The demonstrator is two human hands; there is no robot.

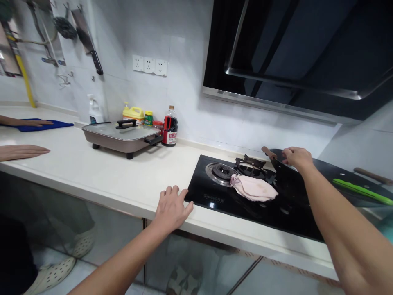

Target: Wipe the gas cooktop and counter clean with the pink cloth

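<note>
We count three wall sockets (149,65), one cloth (254,188) — stove (238,211) lettering blurred; our left hand (171,208) spreads on counter (123,180), right hand (298,159) at wok (290,188), grip unclear.

A white counter (129,176) bears a lidded electric pan (123,135); around that pan — spray bottle (95,111) at ten o'clock, yellow jug (135,113) at one, green-topped jar (148,119) and red-lidded jar (158,125) at two, dark sauce bottle (170,129) at three, blue cloth (59,124) at nine. Toward four, a black cooktop (199,186) — pale pink folded item (254,188) on it, dark wok (285,176) at its two.
</note>
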